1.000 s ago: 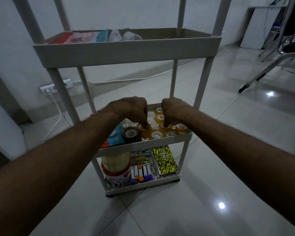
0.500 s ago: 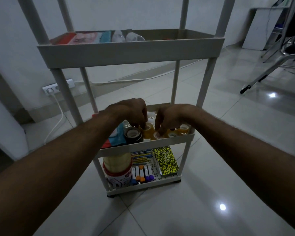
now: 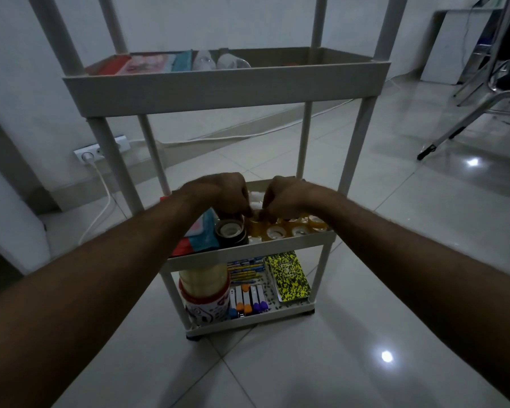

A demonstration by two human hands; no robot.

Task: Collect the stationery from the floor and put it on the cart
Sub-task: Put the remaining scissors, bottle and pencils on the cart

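On the cart's (image 3: 248,250) middle shelf, both curled hands' grip meets yellow tape rolls (image 3: 280,229).

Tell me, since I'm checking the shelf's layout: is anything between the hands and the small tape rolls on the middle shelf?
Nothing visible is. The left hand and right hand are already down among the yellow tape rolls on the middle shelf; the black tape roll sits beside them.

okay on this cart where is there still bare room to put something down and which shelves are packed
The upper tray looks bare in its right half, beside the white bottles. The middle shelf is crowded: tape rolls, a black roll and both hands. The bottom shelf is full.
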